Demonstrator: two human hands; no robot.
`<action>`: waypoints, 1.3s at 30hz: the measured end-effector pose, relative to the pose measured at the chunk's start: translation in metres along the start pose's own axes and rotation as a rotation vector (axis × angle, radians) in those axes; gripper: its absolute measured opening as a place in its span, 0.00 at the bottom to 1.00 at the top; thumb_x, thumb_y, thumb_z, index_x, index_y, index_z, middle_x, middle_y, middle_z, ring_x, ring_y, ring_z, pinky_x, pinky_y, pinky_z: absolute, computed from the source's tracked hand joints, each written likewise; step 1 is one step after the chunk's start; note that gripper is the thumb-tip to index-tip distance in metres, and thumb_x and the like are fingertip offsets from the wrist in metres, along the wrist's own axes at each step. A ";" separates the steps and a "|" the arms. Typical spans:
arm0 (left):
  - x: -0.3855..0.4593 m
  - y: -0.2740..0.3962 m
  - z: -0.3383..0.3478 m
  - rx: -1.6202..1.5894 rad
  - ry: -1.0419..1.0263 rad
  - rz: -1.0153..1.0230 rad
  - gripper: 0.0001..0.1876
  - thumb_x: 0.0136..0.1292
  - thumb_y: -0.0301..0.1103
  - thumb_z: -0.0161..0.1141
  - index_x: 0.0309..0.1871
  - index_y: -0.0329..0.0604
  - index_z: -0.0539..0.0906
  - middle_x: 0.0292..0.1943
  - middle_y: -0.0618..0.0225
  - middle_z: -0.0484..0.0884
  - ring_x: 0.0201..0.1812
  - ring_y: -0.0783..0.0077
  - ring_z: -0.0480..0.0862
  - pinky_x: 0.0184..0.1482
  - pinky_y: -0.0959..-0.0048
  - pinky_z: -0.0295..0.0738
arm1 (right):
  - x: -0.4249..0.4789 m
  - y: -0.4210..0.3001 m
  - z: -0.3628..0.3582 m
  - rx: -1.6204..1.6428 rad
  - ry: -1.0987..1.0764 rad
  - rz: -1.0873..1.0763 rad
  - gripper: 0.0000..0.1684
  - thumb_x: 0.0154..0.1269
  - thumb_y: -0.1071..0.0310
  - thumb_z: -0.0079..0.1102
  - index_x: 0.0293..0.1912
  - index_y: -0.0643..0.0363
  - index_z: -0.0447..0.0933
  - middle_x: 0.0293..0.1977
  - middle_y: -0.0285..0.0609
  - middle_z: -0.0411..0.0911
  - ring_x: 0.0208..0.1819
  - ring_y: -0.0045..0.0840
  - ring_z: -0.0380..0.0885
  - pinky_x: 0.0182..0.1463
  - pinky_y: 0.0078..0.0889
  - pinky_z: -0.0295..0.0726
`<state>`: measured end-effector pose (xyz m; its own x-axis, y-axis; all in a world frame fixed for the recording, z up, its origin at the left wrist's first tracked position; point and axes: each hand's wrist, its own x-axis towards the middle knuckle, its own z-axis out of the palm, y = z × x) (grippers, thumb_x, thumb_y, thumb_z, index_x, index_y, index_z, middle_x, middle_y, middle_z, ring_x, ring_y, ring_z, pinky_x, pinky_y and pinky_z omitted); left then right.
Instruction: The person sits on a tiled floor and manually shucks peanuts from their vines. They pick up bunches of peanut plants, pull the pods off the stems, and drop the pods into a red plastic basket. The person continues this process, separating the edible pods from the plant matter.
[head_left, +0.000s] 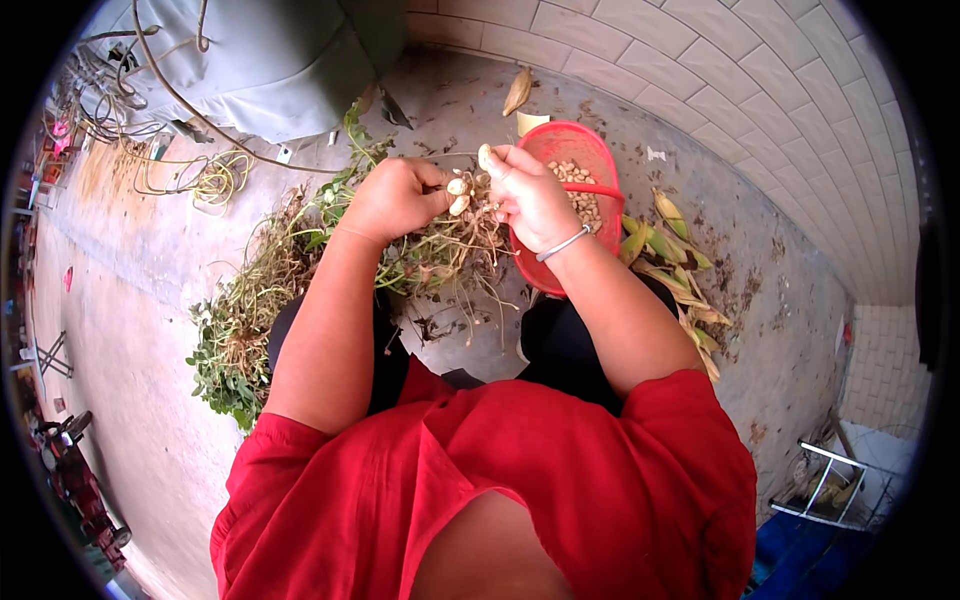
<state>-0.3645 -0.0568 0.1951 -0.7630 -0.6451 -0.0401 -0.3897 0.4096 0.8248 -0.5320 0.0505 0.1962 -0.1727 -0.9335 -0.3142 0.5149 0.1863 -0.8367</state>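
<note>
My left hand (397, 196) grips the roots and stems of a peanut plant (450, 255), with pale peanut pods (458, 195) showing beside its thumb. Between the thumb and forefinger of my right hand (529, 196) is a single peanut pod (485, 157); its lower fingers touch the root ends. A red plastic basket (613, 259) with a handle stands under and beside my right hand, partly hidden by it, and holds many loose peanuts (589, 208). The plant's leafy stems reach left and up past my left hand.
A heap of peanut plants (232, 345) lies by my left knee. Corn husks (679, 270) lie right of the basket, and one husk (517, 91) near the tiled wall (637, 56). A grey cloth cover (255, 75), a coiled yellow cable (217, 180) and a metal ladder-like frame (829, 484) are farther off.
</note>
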 end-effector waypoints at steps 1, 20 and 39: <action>0.000 0.000 0.000 0.007 0.006 -0.011 0.10 0.53 0.36 0.68 0.36 0.42 0.87 0.27 0.56 0.83 0.26 0.59 0.81 0.34 0.68 0.76 | 0.002 -0.001 -0.003 0.012 -0.015 -0.031 0.07 0.70 0.61 0.57 0.42 0.53 0.74 0.26 0.25 0.67 0.20 0.08 0.57 0.26 0.15 0.61; 0.003 0.002 0.009 0.163 -0.109 -0.006 0.08 0.51 0.37 0.69 0.33 0.47 0.87 0.26 0.61 0.82 0.27 0.63 0.81 0.34 0.68 0.76 | -0.014 -0.013 -0.003 -0.996 -0.189 -0.432 0.11 0.58 0.69 0.66 0.41 0.59 0.79 0.32 0.40 0.77 0.30 0.23 0.80 0.35 0.26 0.78; 0.000 0.011 0.010 0.118 -0.129 0.002 0.09 0.53 0.42 0.69 0.34 0.51 0.89 0.28 0.64 0.85 0.28 0.63 0.83 0.37 0.69 0.77 | 0.009 0.014 -0.012 -0.319 -0.154 -0.198 0.08 0.72 0.63 0.54 0.41 0.56 0.74 0.27 0.26 0.69 0.26 0.09 0.64 0.31 0.14 0.66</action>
<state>-0.3741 -0.0456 0.1987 -0.8208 -0.5593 -0.1163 -0.4398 0.4887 0.7535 -0.5362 0.0480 0.1759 -0.1025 -0.9913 -0.0825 0.1939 0.0615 -0.9791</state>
